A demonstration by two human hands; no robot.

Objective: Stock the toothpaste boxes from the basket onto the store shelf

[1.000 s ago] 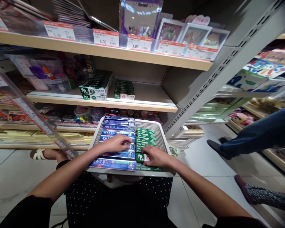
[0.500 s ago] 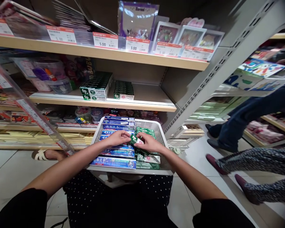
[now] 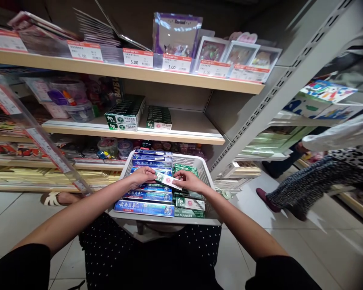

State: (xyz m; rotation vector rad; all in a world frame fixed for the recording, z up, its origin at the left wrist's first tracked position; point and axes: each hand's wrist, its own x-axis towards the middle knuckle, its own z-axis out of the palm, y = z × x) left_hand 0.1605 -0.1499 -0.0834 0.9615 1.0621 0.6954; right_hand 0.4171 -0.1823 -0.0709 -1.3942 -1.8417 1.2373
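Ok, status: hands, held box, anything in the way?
Left hand, right hand: gripping opposite ends of green-and-white box. Box above basket. Blue boxes beneath; hands unobstructed.

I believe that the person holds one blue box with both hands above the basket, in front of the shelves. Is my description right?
Only the colour is wrong: the head view shows a green-and-white box, held by the left hand and right hand.
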